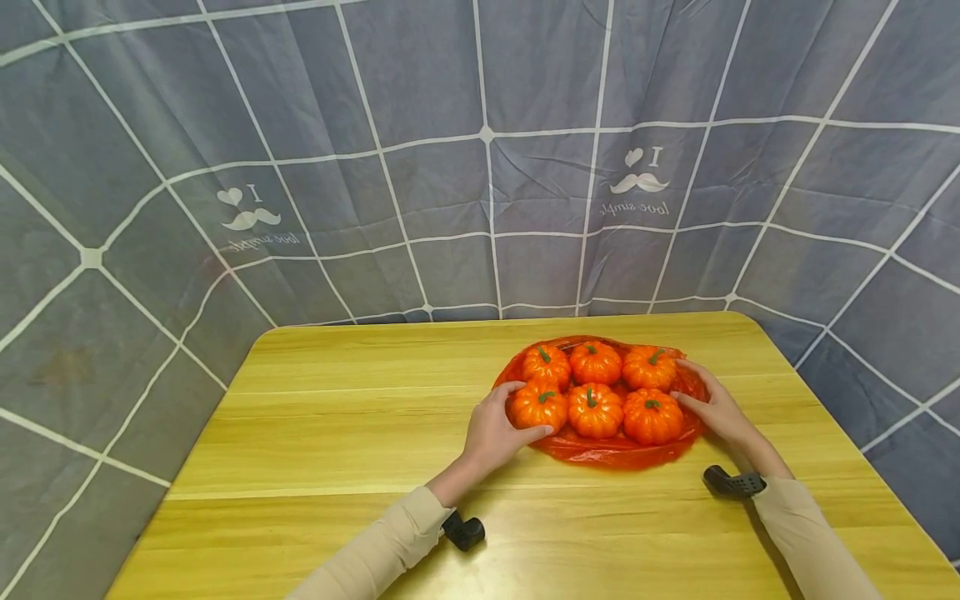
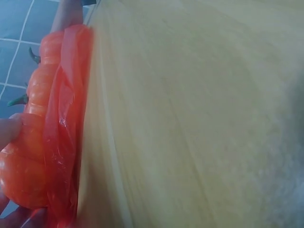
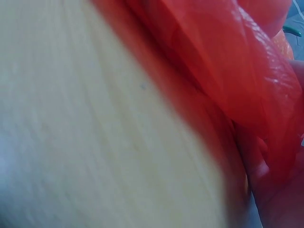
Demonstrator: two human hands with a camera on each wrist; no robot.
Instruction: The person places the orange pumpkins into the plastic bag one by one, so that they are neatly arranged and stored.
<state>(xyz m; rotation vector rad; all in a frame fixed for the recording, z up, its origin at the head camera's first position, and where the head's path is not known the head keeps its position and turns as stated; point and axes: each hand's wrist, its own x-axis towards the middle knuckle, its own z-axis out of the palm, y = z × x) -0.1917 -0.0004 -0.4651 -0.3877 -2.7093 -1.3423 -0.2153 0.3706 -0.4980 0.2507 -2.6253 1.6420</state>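
Observation:
Several small orange pumpkins with green stems sit in two rows of three on a red plastic bag (image 1: 577, 452), right of the table's middle. My left hand (image 1: 495, 429) spans the front-left pumpkin (image 1: 537, 407), thumb at its front and fingers at its back left. In the left wrist view, that pumpkin (image 2: 23, 178) lies between the thumb and fingers. At the bag's right edge, my right hand (image 1: 723, 414) rests with fingers extended beside the back-right pumpkin (image 1: 648, 367) and thumb by the front-right pumpkin (image 1: 652, 418). Red film (image 3: 280, 109) partly covers that hand in the right wrist view.
A wooden table (image 1: 337, 433) carries the bag. Behind and beside it hangs a grey-blue curtain (image 1: 420, 183) with white lines. Black wrist devices (image 1: 463, 531) are strapped at both cuffs, close over the tabletop.

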